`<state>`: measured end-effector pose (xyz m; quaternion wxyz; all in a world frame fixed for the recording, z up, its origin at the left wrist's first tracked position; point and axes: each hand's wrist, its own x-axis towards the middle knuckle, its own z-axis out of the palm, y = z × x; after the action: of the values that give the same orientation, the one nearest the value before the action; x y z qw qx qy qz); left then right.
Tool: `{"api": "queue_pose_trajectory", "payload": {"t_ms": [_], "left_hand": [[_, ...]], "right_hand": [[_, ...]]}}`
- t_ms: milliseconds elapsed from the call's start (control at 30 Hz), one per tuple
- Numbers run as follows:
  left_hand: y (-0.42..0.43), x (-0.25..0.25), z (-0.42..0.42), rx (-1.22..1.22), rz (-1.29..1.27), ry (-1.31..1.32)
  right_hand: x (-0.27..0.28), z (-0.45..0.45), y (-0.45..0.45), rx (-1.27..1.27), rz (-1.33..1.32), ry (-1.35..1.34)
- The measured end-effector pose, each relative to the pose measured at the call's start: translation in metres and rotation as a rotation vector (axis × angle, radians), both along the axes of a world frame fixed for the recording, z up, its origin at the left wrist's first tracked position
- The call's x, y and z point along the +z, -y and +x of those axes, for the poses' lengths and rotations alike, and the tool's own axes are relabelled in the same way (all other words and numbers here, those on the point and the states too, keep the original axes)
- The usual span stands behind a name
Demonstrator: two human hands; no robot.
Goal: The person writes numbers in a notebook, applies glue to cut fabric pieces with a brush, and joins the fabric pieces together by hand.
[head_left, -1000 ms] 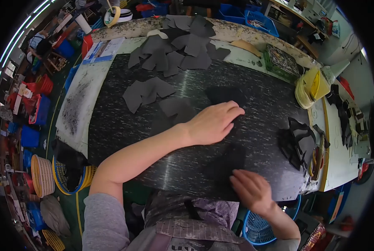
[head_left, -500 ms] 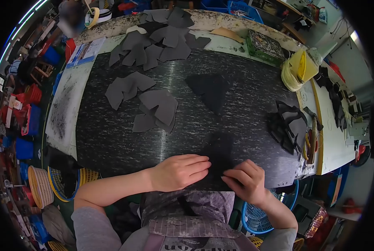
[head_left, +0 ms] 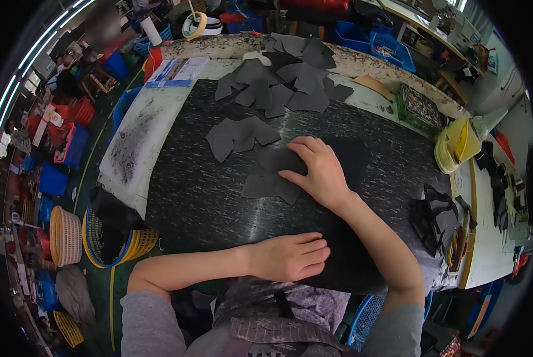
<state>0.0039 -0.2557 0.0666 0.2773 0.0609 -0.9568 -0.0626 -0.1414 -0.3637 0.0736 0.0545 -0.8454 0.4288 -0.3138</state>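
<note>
My left hand (head_left: 287,257) lies palm down near the table's front edge, its fingers stretched out. Whatever is under that palm is hidden; the surface around it is very dark. Farther in, my right hand (head_left: 321,174) reaches over a dark grey cut piece (head_left: 272,159), with thumb and fingers apart and touching it. A second grey piece (head_left: 259,185) lies just beneath and beside this one. Beyond the right wrist is a darker, nearly black piece (head_left: 354,159). Left of the right hand rests a small group of grey pieces (head_left: 234,138).
A large heap of grey pieces (head_left: 302,77) sits at the table's back. Black curved pieces (head_left: 436,219) stand on the right, near hand tools (head_left: 460,241). A yellow container (head_left: 454,146) and a green-sided box (head_left: 418,106) line the far right edge. Baskets (head_left: 106,229) stand at the left.
My right hand has moved from the front edge forward to the grey pieces. My left hand stays near the edge, fingers still flat. The whole view has shifted and tilted.
</note>
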Motion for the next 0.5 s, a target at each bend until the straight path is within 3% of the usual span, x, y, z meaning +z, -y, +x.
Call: {"api": "queue_pose_trajectory", "payload": {"t_ms": [67, 133, 233, 267, 333, 400, 467, 500], "left_hand": [[0.017, 0.011, 0.036, 0.168, -0.026, -0.053], [0.043, 0.011, 0.061, 0.491, 0.197, -0.089], [0.072, 0.008, 0.072, 0.559, 0.186, -0.064], [0.074, 0.011, 0.072, 0.541, 0.204, -0.023], [0.076, 0.018, 0.071, 0.533, 0.248, 0.045], [0.075, 0.027, 0.069, 0.595, 0.440, -0.027], [0.066, 0.039, 0.054, 0.563, 0.396, -0.089], [0.056, 0.042, 0.036, 0.339, 0.871, -0.292]], "right_hand": [[0.000, -0.005, 0.004, 0.172, 0.021, 0.184], [-0.003, -0.012, 0.002, 0.216, 0.141, 0.291], [0.007, -0.027, -0.005, 0.150, 0.462, 0.719], [0.024, -0.039, -0.011, 0.063, 0.681, 1.009], [0.049, -0.063, -0.022, 0.092, 0.601, 1.235], [0.061, -0.087, -0.047, 0.121, 0.657, 1.080], [0.064, -0.099, -0.072, 0.214, 0.814, 0.893], [0.058, -0.099, -0.079, 0.270, 0.798, 0.832]]}}
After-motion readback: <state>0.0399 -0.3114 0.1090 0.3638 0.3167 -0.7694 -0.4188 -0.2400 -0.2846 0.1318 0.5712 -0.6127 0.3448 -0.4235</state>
